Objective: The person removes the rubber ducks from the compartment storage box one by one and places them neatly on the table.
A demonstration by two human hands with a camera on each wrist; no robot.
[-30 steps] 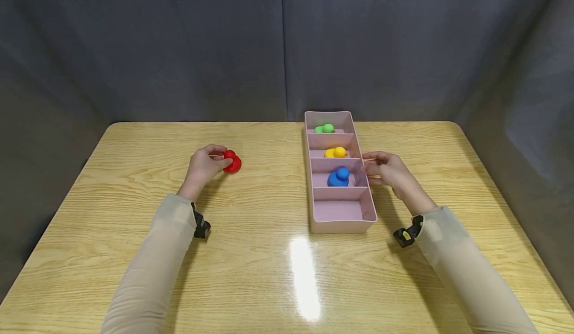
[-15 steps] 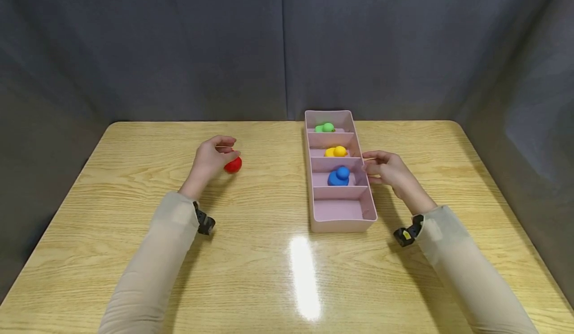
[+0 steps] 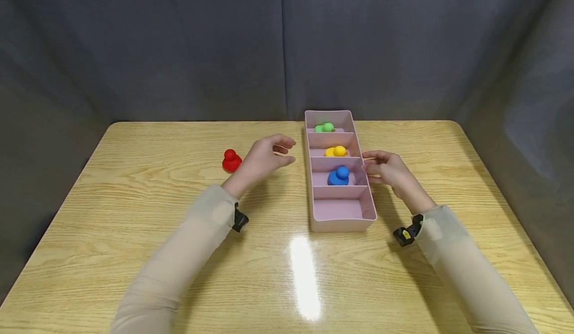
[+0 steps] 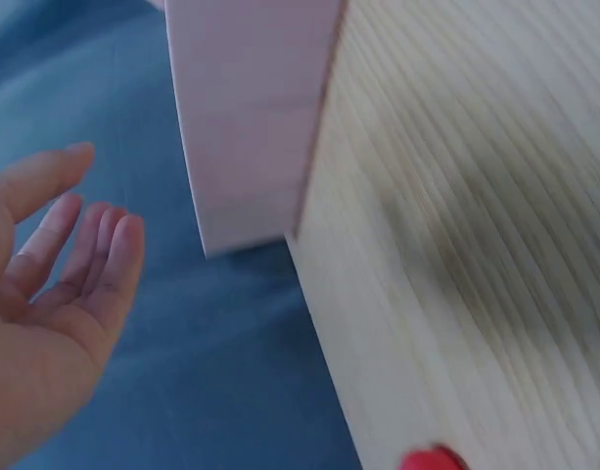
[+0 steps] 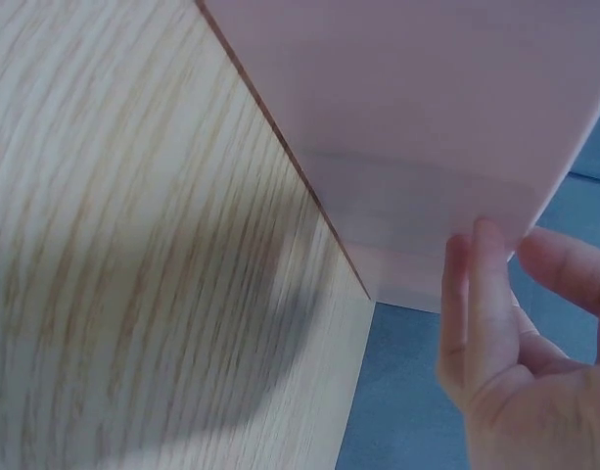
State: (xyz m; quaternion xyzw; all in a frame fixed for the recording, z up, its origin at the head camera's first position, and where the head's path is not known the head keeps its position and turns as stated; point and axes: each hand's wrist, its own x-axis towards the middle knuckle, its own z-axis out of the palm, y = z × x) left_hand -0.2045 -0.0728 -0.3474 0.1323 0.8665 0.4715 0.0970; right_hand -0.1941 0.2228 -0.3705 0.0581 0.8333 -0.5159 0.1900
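A red toy duck [image 3: 231, 161] sits on the table left of my left hand [image 3: 264, 158], and a bit of its red [image 4: 433, 458] shows at the bottom of the left wrist view. That hand holds nothing; its fingers are spread, pointing right toward a pink divided box [image 3: 341, 226] without touching it. Against the box's right outer wall rest the fingers of my right hand [image 3: 389, 171], with the thumb near the rim in the right wrist view. A green duck [image 3: 328, 127], a yellow duck [image 3: 339, 151] and a blue duck [image 3: 339, 177] each occupy a compartment.
The box's nearest compartment [image 3: 338, 210] has a bare floor. Wood-grain tabletop [image 3: 269, 274] extends on both sides of the box. Dark grey curtains [image 3: 202, 50] close off the back and sides.
My left hand has let go of the red duck and moved right toward the box. The duck stays on the table. My right hand has kept its place.
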